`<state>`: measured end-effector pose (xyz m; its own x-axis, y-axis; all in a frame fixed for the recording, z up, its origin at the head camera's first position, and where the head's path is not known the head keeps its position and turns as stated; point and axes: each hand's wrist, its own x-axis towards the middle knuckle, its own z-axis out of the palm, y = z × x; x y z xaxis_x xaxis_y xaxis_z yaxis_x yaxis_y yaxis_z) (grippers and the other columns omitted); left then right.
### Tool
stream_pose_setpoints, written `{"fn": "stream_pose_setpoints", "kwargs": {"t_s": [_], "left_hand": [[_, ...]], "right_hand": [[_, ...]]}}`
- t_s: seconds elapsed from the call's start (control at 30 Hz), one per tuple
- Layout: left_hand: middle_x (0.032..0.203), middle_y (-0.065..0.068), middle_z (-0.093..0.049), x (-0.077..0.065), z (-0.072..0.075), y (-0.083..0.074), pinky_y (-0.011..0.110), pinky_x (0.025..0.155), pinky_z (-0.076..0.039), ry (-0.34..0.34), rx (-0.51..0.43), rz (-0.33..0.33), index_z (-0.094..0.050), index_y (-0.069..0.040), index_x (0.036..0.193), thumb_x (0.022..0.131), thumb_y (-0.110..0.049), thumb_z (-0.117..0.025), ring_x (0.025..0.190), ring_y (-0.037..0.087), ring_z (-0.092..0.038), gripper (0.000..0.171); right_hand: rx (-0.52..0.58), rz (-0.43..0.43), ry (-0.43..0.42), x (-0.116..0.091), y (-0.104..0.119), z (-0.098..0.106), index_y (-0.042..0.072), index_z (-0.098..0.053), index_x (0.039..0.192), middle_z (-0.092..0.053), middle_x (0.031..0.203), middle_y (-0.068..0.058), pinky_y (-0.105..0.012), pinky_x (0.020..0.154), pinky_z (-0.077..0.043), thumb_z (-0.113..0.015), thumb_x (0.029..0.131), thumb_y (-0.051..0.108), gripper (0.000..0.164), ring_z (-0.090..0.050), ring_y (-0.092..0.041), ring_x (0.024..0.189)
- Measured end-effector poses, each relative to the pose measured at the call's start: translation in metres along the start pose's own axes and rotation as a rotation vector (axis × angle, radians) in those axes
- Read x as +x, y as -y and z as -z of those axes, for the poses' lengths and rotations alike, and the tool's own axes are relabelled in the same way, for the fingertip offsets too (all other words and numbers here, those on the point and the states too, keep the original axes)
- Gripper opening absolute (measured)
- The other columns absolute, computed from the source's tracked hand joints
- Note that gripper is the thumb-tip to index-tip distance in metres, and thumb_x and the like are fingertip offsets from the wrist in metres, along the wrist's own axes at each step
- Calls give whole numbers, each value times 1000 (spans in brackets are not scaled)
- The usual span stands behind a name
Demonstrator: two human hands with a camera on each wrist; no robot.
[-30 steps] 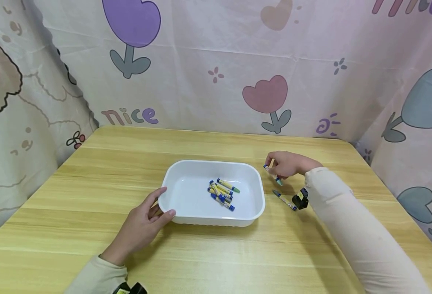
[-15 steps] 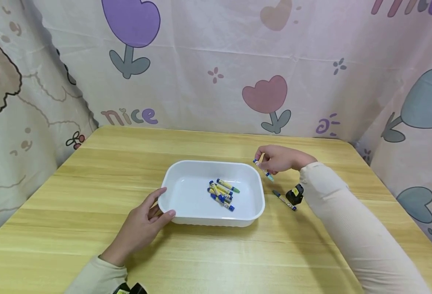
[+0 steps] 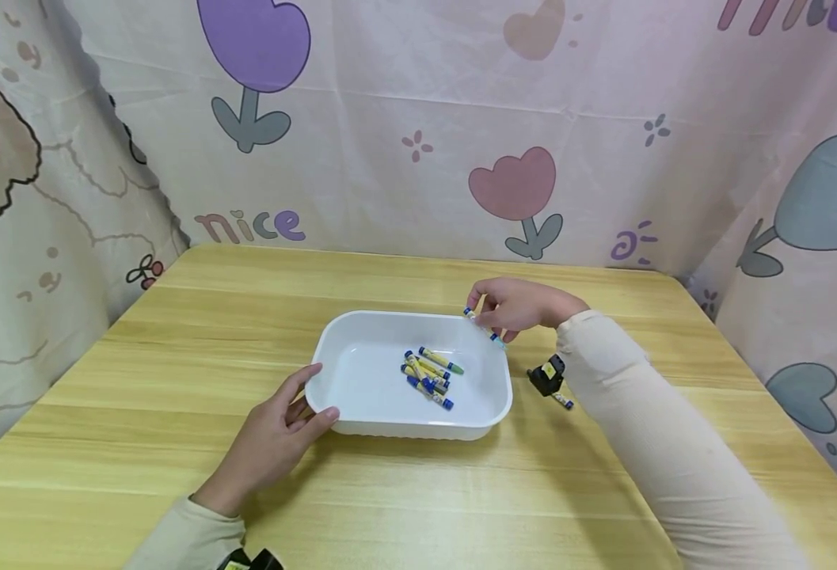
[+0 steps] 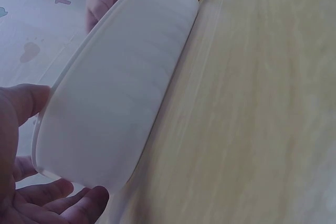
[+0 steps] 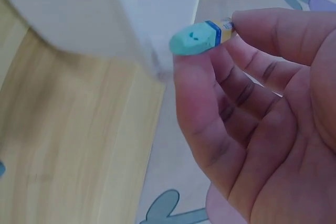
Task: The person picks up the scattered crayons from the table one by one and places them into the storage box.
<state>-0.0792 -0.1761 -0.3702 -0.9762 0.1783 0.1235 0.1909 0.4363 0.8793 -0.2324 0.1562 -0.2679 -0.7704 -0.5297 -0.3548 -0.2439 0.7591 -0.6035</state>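
A white plastic tray (image 3: 361, 408) stands on the table, with several yellow-and-blue crayons (image 3: 428, 372) in a loose pile inside, one tipped green. My left hand (image 3: 268, 443) grips its near left corner; in the left wrist view the thumb and fingers (image 4: 86, 203) sit on either side of that corner. Over the tray's far right corner, my right hand (image 3: 521, 305) pinches a turquoise crayon (image 5: 197, 39) between thumb and fingertips, its tip showing in the right wrist view. Another crayon (image 3: 563, 401) lies on the table right of the tray, partly hidden by the wrist camera.
The wooden table (image 3: 197, 332) reaches back to a printed curtain (image 3: 389, 198) behind and at both sides. A black wrist camera (image 3: 548, 376) hangs under the right sleeve, low over the table beside the tray.
My right hand has lifted the turquoise crayon and carried it left, from beside the tray to over its far right corner. The left hand and the tray stay in place.
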Motion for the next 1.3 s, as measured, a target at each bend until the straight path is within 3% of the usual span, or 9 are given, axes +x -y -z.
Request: {"fn": "stream_pose_setpoints", "kwargs": {"t_s": [0.47, 0.9, 1.13, 1.3], "left_hand": [[147, 30, -34, 0, 1, 0, 34, 93, -51, 3, 0, 3, -33, -6, 149, 96, -28, -64, 127, 35, -47, 65], [145, 32, -37, -1, 1, 2, 33, 91, -53, 1, -14, 3, -33, -6, 149, 95, -26, -64, 125, 35, -48, 65], [145, 31, -37, -1, 1, 1, 33, 91, -53, 0, -25, 11, -33, -7, 149, 95, -26, -65, 125, 35, -49, 65], [144, 32, -38, 0, 0, 1, 33, 91, -53, 1, -25, -4, -33, -5, 148, 95, -26, -65, 124, 36, -50, 65]], "right_hand": [[-24, -8, 49, 24, 26, -21, 11, -53, 119, -59, 102, -15, -30, 69, -61, -57, 98, 13, 22, -62, -24, 82], [-109, 24, 177, 44, 58, -48, 12, -56, 115, -61, 99, -10, -30, 69, -60, -60, 97, 13, 18, -63, -22, 82], [-102, 69, 251, 46, 71, -57, 10, -55, 115, -63, 92, -14, -30, 66, -57, -62, 96, 11, 21, -61, -22, 72], [-108, 50, 227, 42, 69, -55, 6, -55, 120, -63, 95, -15, -30, 68, -57, -62, 96, 12, 25, -60, -22, 74]]}}
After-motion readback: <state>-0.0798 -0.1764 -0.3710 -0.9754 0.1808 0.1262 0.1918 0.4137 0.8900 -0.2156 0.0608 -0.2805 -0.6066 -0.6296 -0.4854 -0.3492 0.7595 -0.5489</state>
